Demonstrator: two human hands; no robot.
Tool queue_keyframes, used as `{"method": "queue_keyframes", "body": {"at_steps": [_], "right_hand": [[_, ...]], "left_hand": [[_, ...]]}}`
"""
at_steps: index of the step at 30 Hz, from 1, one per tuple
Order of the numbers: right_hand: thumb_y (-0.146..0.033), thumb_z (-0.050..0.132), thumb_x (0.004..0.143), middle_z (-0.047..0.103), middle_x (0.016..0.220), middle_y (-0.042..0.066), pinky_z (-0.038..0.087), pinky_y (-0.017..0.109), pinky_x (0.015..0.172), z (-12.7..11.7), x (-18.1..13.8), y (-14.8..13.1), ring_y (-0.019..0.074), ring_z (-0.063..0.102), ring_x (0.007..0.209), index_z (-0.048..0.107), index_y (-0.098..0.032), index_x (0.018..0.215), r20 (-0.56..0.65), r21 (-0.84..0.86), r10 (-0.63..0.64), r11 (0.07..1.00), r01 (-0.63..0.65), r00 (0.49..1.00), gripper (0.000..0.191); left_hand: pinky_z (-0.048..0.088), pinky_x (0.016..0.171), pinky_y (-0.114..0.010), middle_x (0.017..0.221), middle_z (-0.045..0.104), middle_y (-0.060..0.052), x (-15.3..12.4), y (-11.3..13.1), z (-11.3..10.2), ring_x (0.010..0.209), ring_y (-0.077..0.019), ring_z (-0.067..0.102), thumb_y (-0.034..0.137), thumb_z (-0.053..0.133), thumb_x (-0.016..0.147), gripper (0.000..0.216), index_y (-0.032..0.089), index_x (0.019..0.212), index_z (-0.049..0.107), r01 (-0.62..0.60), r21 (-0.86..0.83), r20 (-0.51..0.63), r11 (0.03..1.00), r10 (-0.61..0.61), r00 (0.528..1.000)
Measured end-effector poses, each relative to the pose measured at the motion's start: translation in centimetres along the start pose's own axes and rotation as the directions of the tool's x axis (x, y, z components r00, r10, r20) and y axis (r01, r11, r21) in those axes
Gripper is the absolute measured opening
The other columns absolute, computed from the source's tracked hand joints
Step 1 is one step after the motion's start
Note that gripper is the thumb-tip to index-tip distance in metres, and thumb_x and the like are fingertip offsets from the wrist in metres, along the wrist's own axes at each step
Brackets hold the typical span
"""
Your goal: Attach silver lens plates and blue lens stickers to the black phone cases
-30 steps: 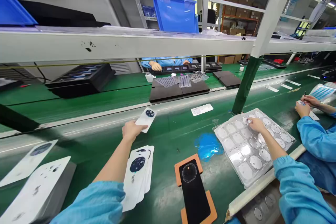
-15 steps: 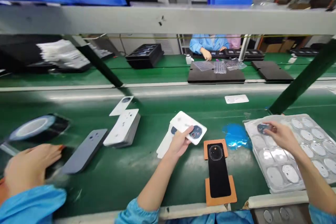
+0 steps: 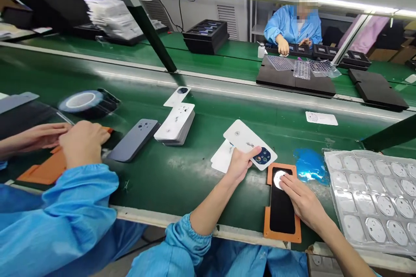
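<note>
My left hand (image 3: pixel 239 165) grips a white phone back cover (image 3: pixel 248 143) with a dark round camera module, held just above the belt. Under it lie more white covers (image 3: pixel 222 158). My right hand (image 3: pixel 300 199) rests on a black jig in an orange frame (image 3: pixel 282 220), its fingertips pressing a small white round piece (image 3: pixel 278 178) at the jig's top. A clear blister tray (image 3: pixel 373 199) of round pieces lies to the right.
A co-worker's hands (image 3: pixel 79 140) work at the left beside an orange jig (image 3: pixel 42 172), a grey cover (image 3: pixel 134 139), a tape roll (image 3: pixel 85 102) and a stack of white covers (image 3: pixel 175 124). Blue film (image 3: pixel 308 165) lies on the green belt. Another person (image 3: pixel 292 26) sits opposite behind black trays (image 3: pixel 294 80).
My right hand left the blister tray and came down onto the black jig with a round piece. My left hand brought the white cover in beside the jig. The view swung left.
</note>
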State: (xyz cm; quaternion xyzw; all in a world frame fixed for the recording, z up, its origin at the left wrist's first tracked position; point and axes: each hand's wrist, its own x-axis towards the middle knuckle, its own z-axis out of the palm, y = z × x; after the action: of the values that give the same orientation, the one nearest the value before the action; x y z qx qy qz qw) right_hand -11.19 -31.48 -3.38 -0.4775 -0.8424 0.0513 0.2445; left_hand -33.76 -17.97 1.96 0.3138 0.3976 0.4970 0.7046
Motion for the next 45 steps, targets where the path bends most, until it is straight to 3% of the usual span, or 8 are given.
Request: {"method": "queue_keyframes", "body": {"at_steps": [8,12,15,18,23,28,42,45], "right_hand": [[-0.003,0.038,0.094,0.064,0.135,0.007,0.048,0.051,0.111,-0.6,1.6,0.7,0.0227,0.054,0.132,0.064,-0.024,0.120,0.036,0.108,-0.009,0.994,0.005,0.999,0.043],[-0.007,0.043,0.095,0.065,0.132,0.007,0.047,0.055,0.110,-0.8,1.8,-0.5,0.0257,0.056,0.130,0.066,-0.025,0.119,0.018,0.083,0.034,0.996,-0.035,0.999,0.038],[-0.012,0.048,0.096,0.069,0.124,0.007,0.052,0.050,0.104,-1.8,2.7,-1.8,0.0256,0.062,0.122,0.065,-0.026,0.119,-0.116,0.112,0.099,0.990,-0.087,0.988,0.032],[-0.016,0.053,0.096,0.073,0.110,0.008,0.058,0.039,0.089,-2.8,4.6,-3.4,0.0221,0.069,0.103,0.064,-0.025,0.116,-0.275,0.160,0.235,0.967,-0.196,0.932,0.025],[-0.027,0.055,0.096,0.070,0.095,0.008,0.056,0.035,0.077,-3.0,8.0,-4.6,0.0211,0.067,0.088,0.065,-0.022,0.098,-0.381,0.214,0.419,0.907,-0.363,0.824,0.011],[-0.029,0.060,0.093,0.068,0.085,0.005,0.054,0.033,0.072,-2.2,9.0,-4.8,0.0197,0.065,0.080,0.066,-0.022,0.087,-0.423,0.275,0.475,0.879,-0.391,0.771,0.011],[-0.027,0.056,0.092,0.070,0.091,0.006,0.055,0.033,0.073,-1.6,9.3,-4.7,0.0190,0.065,0.082,0.067,-0.022,0.090,-0.395,0.375,0.568,0.817,-0.437,0.722,0.012],[-0.028,0.055,0.092,0.069,0.086,0.005,0.053,0.030,0.071,-1.5,9.5,-5.0,0.0178,0.064,0.078,0.066,-0.022,0.085,-0.424,0.325,0.555,0.831,-0.452,0.716,0.014]], "left_hand": [[0.020,0.034,-0.015,0.065,0.059,0.002,0.0,-0.8,-0.1,0.045,-0.0039,0.044,0.038,0.090,0.062,0.040,0.013,0.078,0.063,0.026,0.024,0.022,0.999,-0.027,0.999],[0.042,0.045,-0.017,0.076,0.068,-0.001,-0.1,-0.9,0.0,0.058,-0.0101,0.060,0.035,0.094,0.055,0.046,0.014,0.084,0.066,0.040,-0.028,-0.010,0.999,-0.040,0.999],[0.047,0.047,-0.020,0.072,0.068,-0.002,-0.3,-1.2,0.4,0.055,-0.0112,0.060,0.042,0.090,0.061,0.042,0.013,0.082,0.067,0.019,0.031,-0.001,0.999,-0.019,1.000],[0.045,0.042,-0.021,0.065,0.065,-0.003,-1.1,-1.8,1.2,0.046,-0.0104,0.056,0.055,0.077,0.075,0.044,0.012,0.078,0.068,-0.040,0.156,0.113,0.987,0.022,0.993],[0.061,0.072,-0.033,0.102,0.073,-0.010,-2.9,-3.2,2.1,0.080,-0.0214,0.071,0.063,0.066,0.082,0.053,0.015,0.103,0.072,-0.110,0.197,0.262,0.974,0.056,0.964],[0.054,0.097,-0.037,0.109,0.074,-0.010,-3.6,-4.3,1.8,0.105,-0.0268,0.068,0.063,0.053,0.092,0.052,0.017,0.103,0.075,-0.279,0.278,0.275,0.919,0.202,0.940],[0.043,0.114,-0.042,0.143,0.057,-0.009,-4.1,-4.8,1.3,0.132,-0.0259,0.055,0.037,0.051,0.099,0.042,0.022,0.138,0.059,-0.606,0.343,0.508,0.718,0.400,0.763],[0.043,0.114,-0.042,0.145,0.055,-0.010,-4.3,-5.2,1.4,0.133,-0.0264,0.054,0.035,0.050,0.099,0.045,0.021,0.141,0.056,-0.608,0.349,0.525,0.713,0.389,0.757]]}}
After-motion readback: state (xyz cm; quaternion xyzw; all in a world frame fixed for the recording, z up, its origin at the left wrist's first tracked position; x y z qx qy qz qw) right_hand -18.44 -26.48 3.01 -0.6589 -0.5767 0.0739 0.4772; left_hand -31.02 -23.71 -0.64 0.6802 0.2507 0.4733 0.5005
